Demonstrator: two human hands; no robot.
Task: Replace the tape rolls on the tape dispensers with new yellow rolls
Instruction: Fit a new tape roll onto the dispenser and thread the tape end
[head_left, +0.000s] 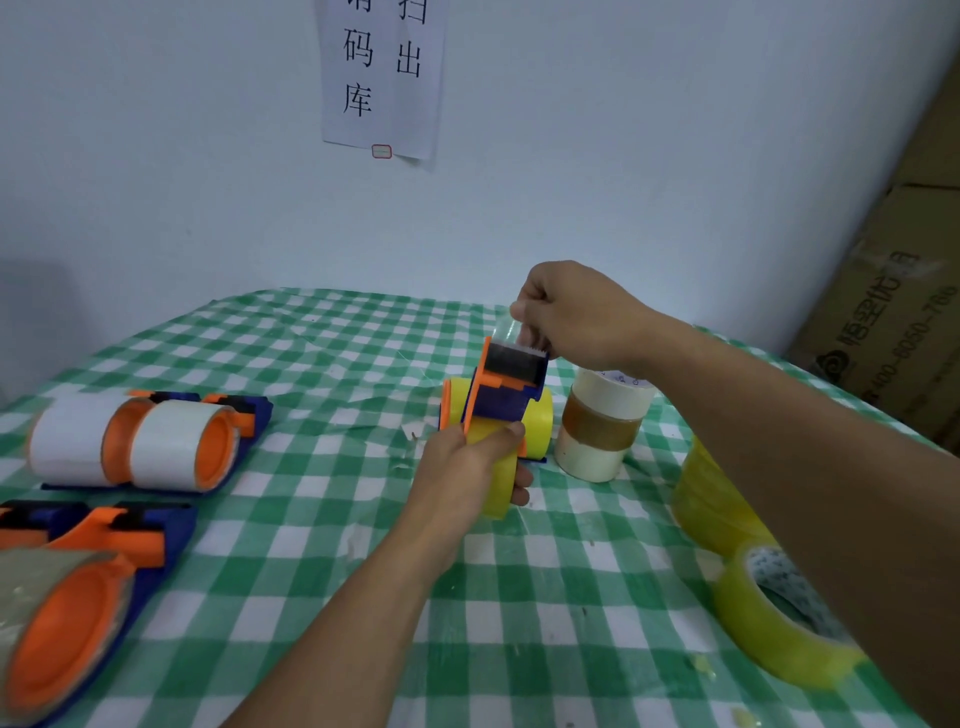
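My left hand grips a blue and orange tape dispenser loaded with a yellow roll, held upright above the table's middle. Just above the dispenser's cutter, my right hand pinches the clear free end of the tape. Loose yellow rolls lie at the right: one flat near the front edge, a stack behind it, partly hidden by my right forearm. At the left, dispensers carry white rolls, and another blue and orange dispenser lies in the near-left corner.
A stack of cream and brown tape rolls stands right of the held dispenser. The table wears a green checked cloth. A white wall with a paper notice is behind, and a cardboard box stands at the far right.
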